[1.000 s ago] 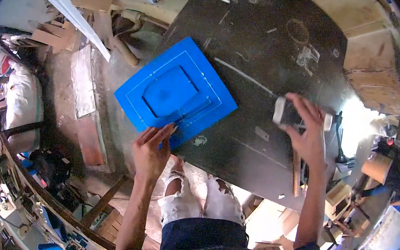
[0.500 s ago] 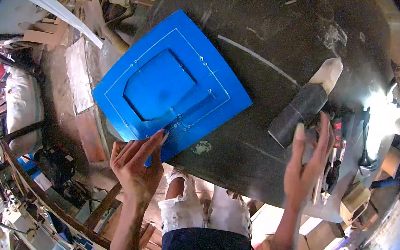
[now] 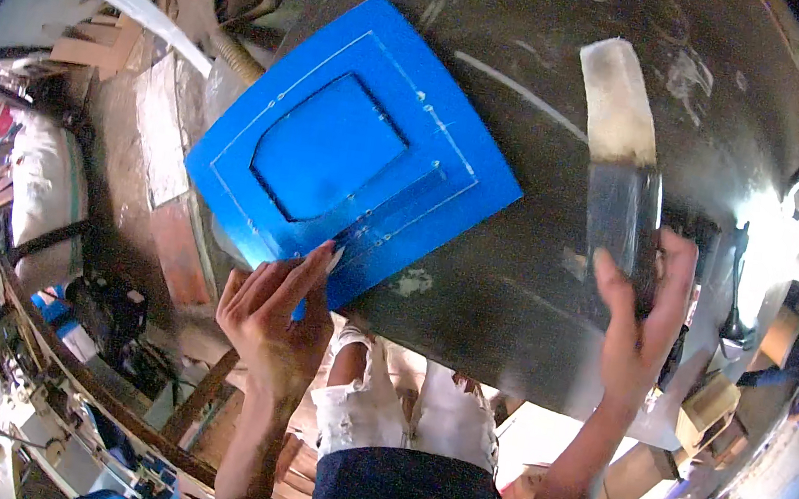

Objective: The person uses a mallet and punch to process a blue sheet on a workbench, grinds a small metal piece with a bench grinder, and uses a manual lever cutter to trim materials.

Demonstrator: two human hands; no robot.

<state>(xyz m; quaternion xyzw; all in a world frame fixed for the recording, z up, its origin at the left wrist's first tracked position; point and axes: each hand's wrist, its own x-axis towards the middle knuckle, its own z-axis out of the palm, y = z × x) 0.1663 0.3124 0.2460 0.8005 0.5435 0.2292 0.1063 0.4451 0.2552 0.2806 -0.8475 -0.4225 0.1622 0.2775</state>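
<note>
A blue sheet [image 3: 332,150] lies on the dark work surface, left of the middle. It bears a shape with a dark outline, a thin pale border line and small pale marks. My left hand [image 3: 281,310] is closed in a pinch at the sheet's near edge. A small blue piece shows below its fingers; whether it belongs to the sheet or is separate I cannot tell. My right hand [image 3: 643,302] is wrapped round the near end of a long flat bar [image 3: 626,194], dark grey with a pale far end. The bar is tilted slightly, pale end away from me.
The dark work surface [image 3: 505,294] has a curved near edge in front of my legs. Several tools, among them a black-handled one [image 3: 733,334], lie at its right. A white sack [image 3: 49,193] and a cluttered bench [image 3: 29,382] stand to the left.
The bar has swung more upright, its pale end moving left and away, and my right hand has closed round it. The blue sheet has shifted and turned slightly; my left hand stays at its edge.
</note>
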